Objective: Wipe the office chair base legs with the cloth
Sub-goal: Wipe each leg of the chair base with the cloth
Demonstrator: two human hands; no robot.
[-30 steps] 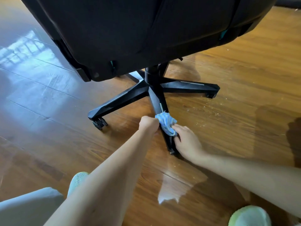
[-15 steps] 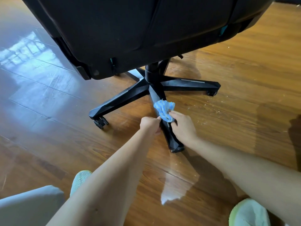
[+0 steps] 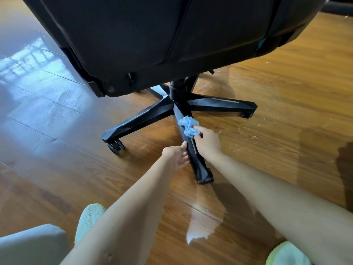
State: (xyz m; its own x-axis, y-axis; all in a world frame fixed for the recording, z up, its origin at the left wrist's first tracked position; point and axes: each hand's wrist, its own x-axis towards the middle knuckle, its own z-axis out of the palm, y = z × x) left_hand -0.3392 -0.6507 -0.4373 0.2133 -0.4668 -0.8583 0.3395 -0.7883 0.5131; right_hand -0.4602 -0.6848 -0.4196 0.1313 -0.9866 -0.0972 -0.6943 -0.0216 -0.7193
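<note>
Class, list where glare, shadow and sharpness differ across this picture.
Head view: window glare whitens the floor at upper left; the chair seat is nearly featureless black; a dark shadow falls at far right; the cloth on the chair leg looks sharp.

A room in a home, it seems: glossy wooden plank floor (image 3: 286, 88), black swivel office chair (image 3: 152, 44), fuzzy slippers (image 3: 89, 217).

The right hand (image 3: 207, 143) presses a bunched blue cloth (image 3: 188, 127) onto the near black chair base leg (image 3: 196, 161), the left hand (image 3: 176, 155) grips that leg's left side, above a glossy wooden floor (image 3: 277, 119)
</note>
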